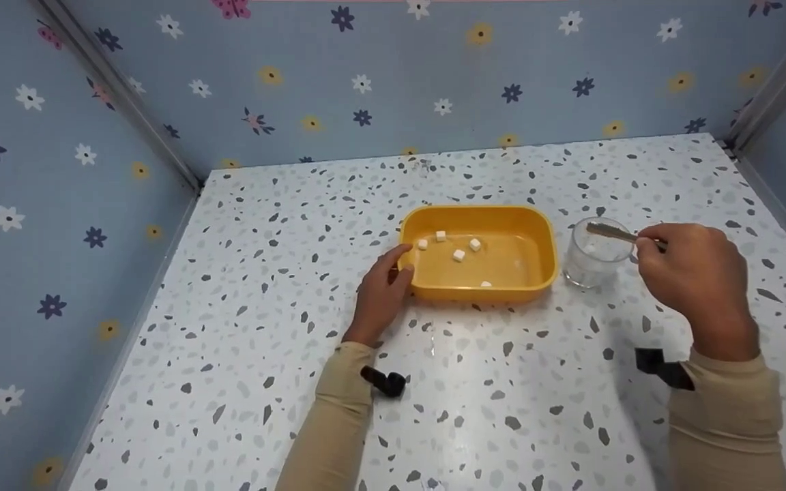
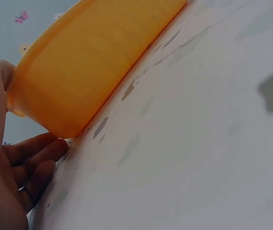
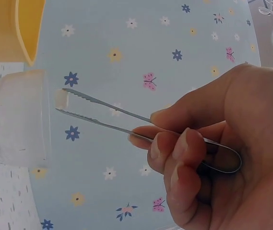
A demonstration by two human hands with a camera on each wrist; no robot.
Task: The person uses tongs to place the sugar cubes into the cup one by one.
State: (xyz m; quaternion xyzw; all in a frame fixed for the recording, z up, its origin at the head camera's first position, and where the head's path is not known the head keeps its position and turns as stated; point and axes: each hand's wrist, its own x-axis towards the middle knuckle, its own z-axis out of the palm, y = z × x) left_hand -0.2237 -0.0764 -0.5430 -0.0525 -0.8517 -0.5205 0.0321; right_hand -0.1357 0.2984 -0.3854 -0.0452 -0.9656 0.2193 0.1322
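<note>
My right hand (image 1: 696,273) holds a pair of metal tongs (image 3: 126,111) with serrated tips, pinched between thumb and fingers. Between the tips sits a small white cube (image 3: 62,99), just beyond the mouth of a clear glass (image 3: 21,124). From the head view, the tongs reach over the glass (image 1: 594,262); something whitish shows inside it, too blurred to tell. My left hand (image 1: 383,290) grips the left end of a yellow plastic tray (image 1: 478,294), one finger over its rim and the others low against the outer wall (image 2: 78,62). Several white cubes (image 1: 458,255) lie scattered in the tray.
The glass stands right beside the tray's right end on a white speckled table (image 1: 256,286). Blue flowered panels (image 1: 406,61) enclose the table at the back and both sides. Each sleeve carries a black wrist mount (image 1: 385,382).
</note>
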